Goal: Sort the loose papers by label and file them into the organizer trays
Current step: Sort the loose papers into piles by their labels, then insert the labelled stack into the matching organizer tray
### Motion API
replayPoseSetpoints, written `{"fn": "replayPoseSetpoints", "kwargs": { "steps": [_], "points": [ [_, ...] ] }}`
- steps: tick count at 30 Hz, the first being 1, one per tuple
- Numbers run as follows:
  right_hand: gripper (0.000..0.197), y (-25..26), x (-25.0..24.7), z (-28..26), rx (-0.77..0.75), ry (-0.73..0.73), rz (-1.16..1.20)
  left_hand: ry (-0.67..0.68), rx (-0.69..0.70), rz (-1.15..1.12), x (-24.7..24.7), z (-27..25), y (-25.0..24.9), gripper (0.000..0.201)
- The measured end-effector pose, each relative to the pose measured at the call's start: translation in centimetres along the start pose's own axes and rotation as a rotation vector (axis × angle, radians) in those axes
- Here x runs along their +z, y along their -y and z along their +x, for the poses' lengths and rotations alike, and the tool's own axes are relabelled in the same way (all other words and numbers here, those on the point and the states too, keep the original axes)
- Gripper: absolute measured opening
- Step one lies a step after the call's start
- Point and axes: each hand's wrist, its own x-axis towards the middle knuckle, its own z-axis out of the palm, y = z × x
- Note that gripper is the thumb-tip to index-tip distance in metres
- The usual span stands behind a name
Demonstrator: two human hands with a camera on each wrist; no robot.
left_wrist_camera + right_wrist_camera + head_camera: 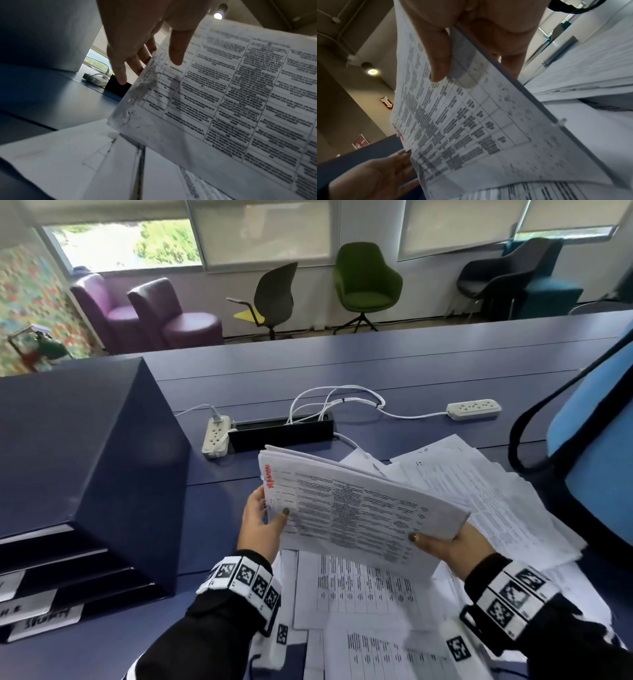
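Many loose papers (363, 604) are left unsorted on the bench (428, 364) beneath both grips, left hand (262, 525) and right hand (448, 546) clamped on one red-labelled stack (359, 508), organizer trays (78, 501) leftward.

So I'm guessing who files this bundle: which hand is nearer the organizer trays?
Left. The left hand holds the paper stack's edge on the side facing the organizer trays; the right hand grips the opposite edge, farther away.

Blue desk (411, 364); beyond it purple armchairs (150, 313), a green chair (366, 282), windows with lowered blinds (267, 231); ceiling light (372, 71).
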Motion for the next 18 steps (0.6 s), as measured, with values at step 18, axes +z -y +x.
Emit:
{"fn": "replayPoseSetpoints", "kwargs": {
  "steps": [18],
  "points": [
    [0.045, 5.3, -1.6, -0.9, -0.315, 0.126, -0.182, 0.118, -0.103, 0.123, -1.9, -1.1, 0.8, 0.047]
  ]
}}
